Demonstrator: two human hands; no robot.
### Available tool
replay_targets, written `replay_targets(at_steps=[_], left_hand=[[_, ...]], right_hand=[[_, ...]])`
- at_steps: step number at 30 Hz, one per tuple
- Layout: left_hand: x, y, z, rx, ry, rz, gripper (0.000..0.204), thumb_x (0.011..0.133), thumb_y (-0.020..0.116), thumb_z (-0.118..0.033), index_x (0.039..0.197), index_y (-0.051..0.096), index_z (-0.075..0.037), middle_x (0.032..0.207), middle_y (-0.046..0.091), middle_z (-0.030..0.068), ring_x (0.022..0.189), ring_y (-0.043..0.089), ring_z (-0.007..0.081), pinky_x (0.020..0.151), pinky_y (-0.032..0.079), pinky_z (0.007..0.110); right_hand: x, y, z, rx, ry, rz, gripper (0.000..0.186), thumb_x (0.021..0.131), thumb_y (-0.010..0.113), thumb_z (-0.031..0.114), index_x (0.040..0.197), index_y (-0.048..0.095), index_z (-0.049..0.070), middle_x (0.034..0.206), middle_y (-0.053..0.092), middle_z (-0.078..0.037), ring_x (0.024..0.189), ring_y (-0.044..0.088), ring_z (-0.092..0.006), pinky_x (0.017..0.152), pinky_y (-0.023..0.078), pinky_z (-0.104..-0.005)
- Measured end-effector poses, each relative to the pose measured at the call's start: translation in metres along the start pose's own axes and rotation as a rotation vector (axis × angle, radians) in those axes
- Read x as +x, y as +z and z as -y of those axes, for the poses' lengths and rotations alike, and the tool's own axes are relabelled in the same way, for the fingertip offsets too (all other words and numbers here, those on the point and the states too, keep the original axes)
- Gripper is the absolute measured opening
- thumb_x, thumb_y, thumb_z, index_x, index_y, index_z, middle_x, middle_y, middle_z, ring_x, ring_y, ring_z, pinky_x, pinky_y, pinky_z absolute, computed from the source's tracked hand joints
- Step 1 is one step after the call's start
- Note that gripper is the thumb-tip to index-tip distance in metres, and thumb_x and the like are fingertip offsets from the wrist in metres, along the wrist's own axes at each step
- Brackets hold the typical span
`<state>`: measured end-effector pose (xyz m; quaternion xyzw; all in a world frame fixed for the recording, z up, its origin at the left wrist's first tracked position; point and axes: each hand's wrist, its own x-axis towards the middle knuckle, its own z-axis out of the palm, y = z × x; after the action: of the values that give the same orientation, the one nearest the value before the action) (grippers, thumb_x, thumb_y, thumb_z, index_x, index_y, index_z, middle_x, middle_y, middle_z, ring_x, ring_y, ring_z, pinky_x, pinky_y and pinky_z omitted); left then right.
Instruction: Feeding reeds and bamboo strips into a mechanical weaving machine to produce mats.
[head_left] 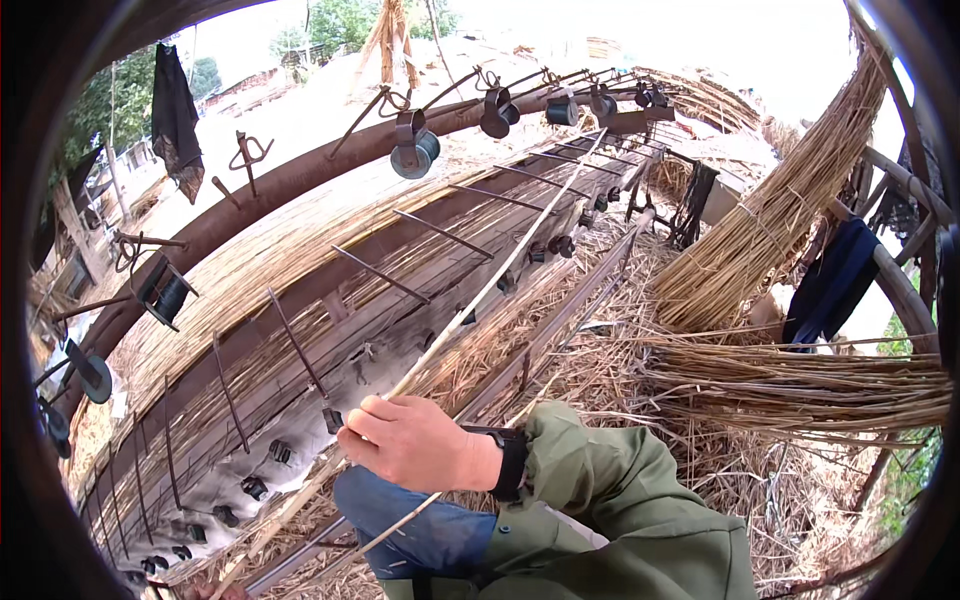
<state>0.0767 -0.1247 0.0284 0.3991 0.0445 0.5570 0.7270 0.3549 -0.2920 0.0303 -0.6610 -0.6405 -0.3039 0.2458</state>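
Right hand closed around 1 long reed stalk, lying slantwise over the straw mat on the weaving frame. Left hand out of view. Best kept straight, parallel to laid straw, between the metal rods.

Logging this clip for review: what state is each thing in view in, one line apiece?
Right hand: closed around the reed stalk.
Left hand: not in view.
Reed stalk: held, lying slanted along the loom.
Straw mat: partly woven, stretched on the loom.
Thread spools: hanging along the curved beam.
Reed bundles: lying loose at the right.
Dark cloth: hanging.
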Motion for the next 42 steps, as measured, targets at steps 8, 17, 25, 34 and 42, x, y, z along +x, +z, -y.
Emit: replay_targets(at_steps=[8,17,25,34,42], left_hand=[[-0.005,-0.012,-0.015,0.11,0.04,-0.052,0.045,0.086,0.051,-0.041,0.113,0.05,-0.005,0.089,0.057,0.0082,0.072,0.053,0.0191,0.061,0.047,0.032],[-0.035,-0.044,0.005,0.072,-0.068,-0.459,0.042,0.095,0.025,-0.039,0.102,0.05,-0.007,0.065,0.055,0.0045,0.054,0.05,0.0138,0.049,0.041,0.026],[-0.074,-0.068,-0.021,-0.069,-0.06,-0.408,0.046,0.096,0.02,-0.035,0.11,0.047,0.0,0.082,0.061,0.013,0.065,0.057,0.0208,0.063,0.048,0.032],[-0.06,-0.082,-0.011,-0.232,-0.042,-0.609,0.04,0.096,0.022,-0.035,0.098,0.05,-0.006,0.065,0.055,0.006,0.054,0.047,0.0164,0.052,0.039,0.03],[-0.042,-0.065,0.036,-0.18,-0.097,-0.62,0.034,0.096,0.032,-0.026,0.112,0.049,-0.001,0.069,0.047,0.0007,0.05,0.039,0.0067,0.043,0.034,0.02]], right_hand=[[0.01,-0.003,-0.033,-0.031,0.143,0.054,0.013,0.072,0.058,0.015,0.081,0.057,0.006,0.078,0.052,-0.006,0.071,0.054,-0.0205,0.057,0.046,-0.03],[0.043,0.026,-0.09,0.07,0.239,-0.144,0.016,0.066,0.067,0.006,0.076,0.054,0.007,0.075,0.053,-0.008,0.061,0.055,-0.027,0.052,0.044,-0.0328],[0.101,0.142,-0.137,0.336,0.434,0.16,0.053,0.063,0.063,-0.004,0.113,0.046,0.0,0.1,0.054,-0.012,0.073,0.055,-0.0189,0.063,0.046,-0.0296],[0.014,0.054,0.036,0.893,0.3,0.484,0.015,0.072,0.062,-0.002,0.086,0.06,-0.003,0.077,0.059,-0.009,0.066,0.058,-0.0121,0.059,0.046,-0.0224],[-0.097,0.076,0.108,1.92,1.161,0.466,0.034,0.088,0.054,0.027,0.111,0.052,0.003,0.086,0.057,-0.003,0.067,0.055,-0.0096,0.055,0.043,-0.0214]])
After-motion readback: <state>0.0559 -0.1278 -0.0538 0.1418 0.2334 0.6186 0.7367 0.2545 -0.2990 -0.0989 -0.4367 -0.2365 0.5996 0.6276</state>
